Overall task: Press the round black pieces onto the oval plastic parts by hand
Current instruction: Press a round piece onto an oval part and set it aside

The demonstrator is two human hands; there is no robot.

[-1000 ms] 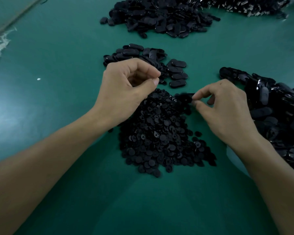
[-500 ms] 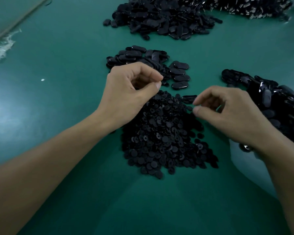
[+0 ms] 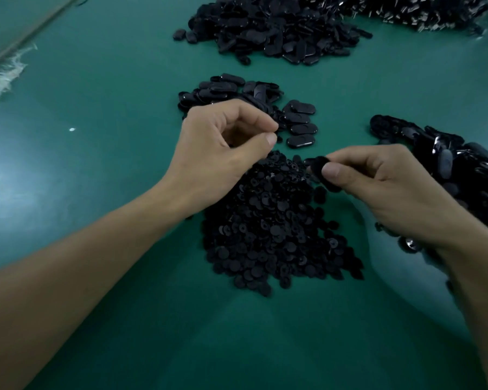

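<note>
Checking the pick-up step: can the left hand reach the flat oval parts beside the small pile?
Probably yes: the left hand is right beside the flat oval parts, nothing between; the right hand, pinching a round piece, is clear of them. Left fingers may already hold something.

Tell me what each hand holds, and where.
The right hand pinches a black piece by its right edge, thumb on top. The left hand is curled; its contents are hidden.

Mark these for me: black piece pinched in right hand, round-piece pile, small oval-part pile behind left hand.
black piece (image 3: 319, 166): head view, exposed left edge.
round-piece pile (image 3: 271, 229): head view, middle of the heap.
small oval-part pile (image 3: 226, 87): head view, far left part.
</note>
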